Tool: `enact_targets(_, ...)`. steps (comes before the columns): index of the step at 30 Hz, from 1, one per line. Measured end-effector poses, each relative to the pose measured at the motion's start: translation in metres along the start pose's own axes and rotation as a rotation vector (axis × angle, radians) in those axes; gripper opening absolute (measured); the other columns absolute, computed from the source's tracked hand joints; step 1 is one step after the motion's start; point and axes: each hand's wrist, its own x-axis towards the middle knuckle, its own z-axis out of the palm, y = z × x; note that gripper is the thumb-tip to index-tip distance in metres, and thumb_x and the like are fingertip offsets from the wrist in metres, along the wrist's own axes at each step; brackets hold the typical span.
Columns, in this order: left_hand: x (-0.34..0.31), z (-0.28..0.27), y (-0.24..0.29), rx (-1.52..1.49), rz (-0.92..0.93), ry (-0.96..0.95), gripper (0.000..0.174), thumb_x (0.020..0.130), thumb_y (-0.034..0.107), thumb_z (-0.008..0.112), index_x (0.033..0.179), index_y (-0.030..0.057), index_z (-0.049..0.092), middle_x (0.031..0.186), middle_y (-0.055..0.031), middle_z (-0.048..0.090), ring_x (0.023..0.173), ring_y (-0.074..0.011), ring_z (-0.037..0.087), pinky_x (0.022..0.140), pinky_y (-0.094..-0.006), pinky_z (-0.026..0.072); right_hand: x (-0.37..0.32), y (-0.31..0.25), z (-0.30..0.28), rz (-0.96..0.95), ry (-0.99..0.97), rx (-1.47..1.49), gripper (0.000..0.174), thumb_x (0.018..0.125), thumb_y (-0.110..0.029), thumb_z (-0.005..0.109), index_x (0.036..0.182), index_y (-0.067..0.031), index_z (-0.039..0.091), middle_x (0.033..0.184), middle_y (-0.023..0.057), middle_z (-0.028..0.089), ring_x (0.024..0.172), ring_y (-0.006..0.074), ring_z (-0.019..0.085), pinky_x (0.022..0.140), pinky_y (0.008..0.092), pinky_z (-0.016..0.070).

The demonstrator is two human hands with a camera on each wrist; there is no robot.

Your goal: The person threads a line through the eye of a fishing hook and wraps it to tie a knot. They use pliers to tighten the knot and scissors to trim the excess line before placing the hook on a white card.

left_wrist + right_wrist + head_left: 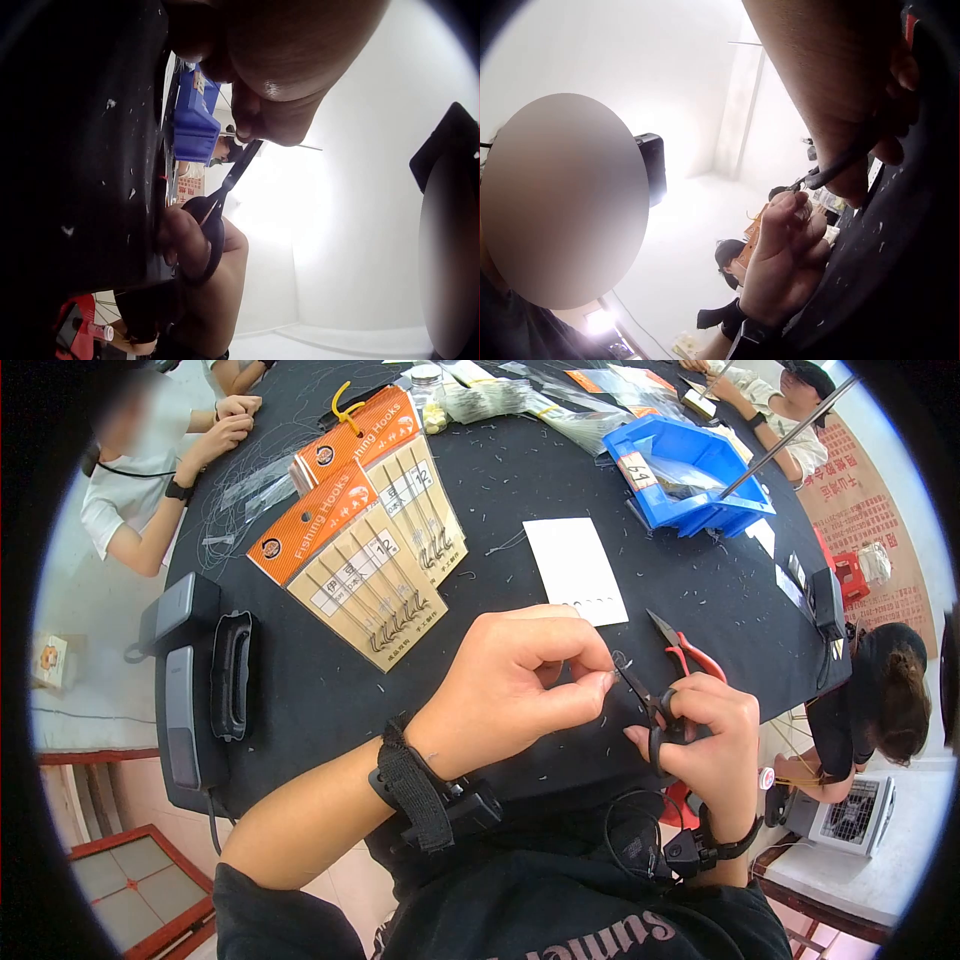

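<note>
My left hand (pixel 525 675) pinches a fine strand of fishing line (pixel 621 659) between thumb and forefinger, with a small curl showing at the fingertips. Any hook in that pinch is too small to tell. My right hand (pixel 715 730) holds black scissors (pixel 227 184), thumb and fingers through the loops. In the head view, the blades point up and left, their tips right at the left fingertips. Beyond the left hand lies a white card (pixel 575 565) with a row of small dark marks along its near edge. Red-handled pliers (pixel 685 647) rest just past the right hand.
Orange-topped fishing hook packets (pixel 345 565) lie at the left. A blue bin (pixel 680 475) stands at the back right, near clear plastic bags (pixel 560 420). Black devices (pixel 190 690) line the left table edge. Line scraps dot the black cloth; other people sit around.
</note>
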Motion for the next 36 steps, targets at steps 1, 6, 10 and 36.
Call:
enact_targets(1,0.000,0.000,0.000,0.002,0.000,-0.002,0.004,0.083,0.004,0.070,0.082,0.0009,0.067,0.077,0.0006,0.057,0.063,-0.0031,0.047,0.054,-0.0207,0.0343,0.000,0.002,0.000,-0.013,0.009,-0.008,0.029,0.057,-0.009,0.085,0.064,0.0006,0.059,0.067,0.0063,0.059,0.049,0.0138,0.050,0.048,0.0268,0.0370)
enact_targets(6,0.000,0.000,-0.001,-0.012,-0.009,-0.001,0.004,0.083,0.005,0.070,0.083,0.0010,0.068,0.077,0.0007,0.057,0.063,-0.0030,0.047,0.054,-0.0206,0.0341,0.000,0.003,0.003,-0.024,0.049,0.005,0.032,0.053,-0.006,0.086,0.062,0.0022,0.055,0.065,0.0074,0.057,0.050,0.0152,0.049,0.048,0.0270,0.0357)
enact_targets(10,0.000,0.000,0.000,-0.011,-0.014,0.001,0.005,0.083,0.005,0.070,0.083,0.0012,0.068,0.077,0.0008,0.058,0.063,-0.0029,0.047,0.054,-0.0206,0.0340,0.001,0.001,0.001,-0.021,0.025,-0.006,0.032,0.056,-0.006,0.086,0.063,0.0021,0.056,0.064,0.0074,0.057,0.050,0.0163,0.049,0.048,0.0278,0.0368)
enact_targets(36,0.003,-0.007,-0.005,-0.516,-0.250,0.066,0.006,0.091,0.007,0.069,0.091,0.0015,0.066,0.088,-0.0036,0.068,0.084,-0.0080,0.063,0.079,-0.0236,0.0502,-0.003,0.069,-0.043,0.311,0.250,-0.192,0.021,0.082,-0.010,0.073,0.089,0.0074,0.064,0.090,0.0152,0.063,0.080,0.0259,0.061,0.077,0.0340,0.0472)
